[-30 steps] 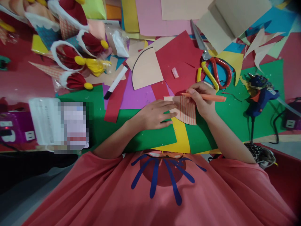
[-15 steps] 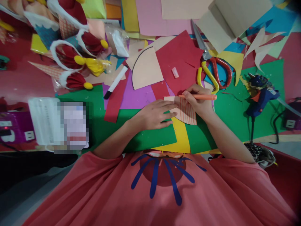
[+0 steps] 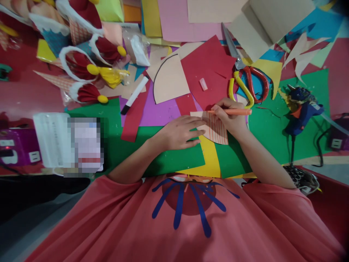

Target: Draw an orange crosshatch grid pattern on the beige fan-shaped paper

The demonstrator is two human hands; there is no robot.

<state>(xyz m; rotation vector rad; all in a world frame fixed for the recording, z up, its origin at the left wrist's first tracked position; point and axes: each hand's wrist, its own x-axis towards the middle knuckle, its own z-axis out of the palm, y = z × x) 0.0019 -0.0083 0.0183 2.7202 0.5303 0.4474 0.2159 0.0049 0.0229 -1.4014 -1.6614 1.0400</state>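
Observation:
My left hand [image 3: 181, 132] lies flat with fingers stretched out, pressing down the left edge of a small beige paper wedge [image 3: 216, 130] marked with orange lines. Fingers of my right hand [image 3: 231, 118] pinch an orange pen [image 3: 236, 112], its tip at the wedge's upper edge. The wedge rests on green [image 3: 174, 160] and yellow sheets [image 3: 211, 160] near the table's front edge.
Yellow-and-red scissors [image 3: 245, 82] lie just beyond my right hand. A blue glue gun [image 3: 301, 109] sits to the right with its cord. A beige fan-shaped cutout [image 3: 169, 80], a marker [image 3: 135, 95], red sheets and finished paper cones [image 3: 81, 65] crowd the far left.
My right hand slid the orange pen a little to the left and up across the wedge a second ago, then held still. My left hand has not moved.

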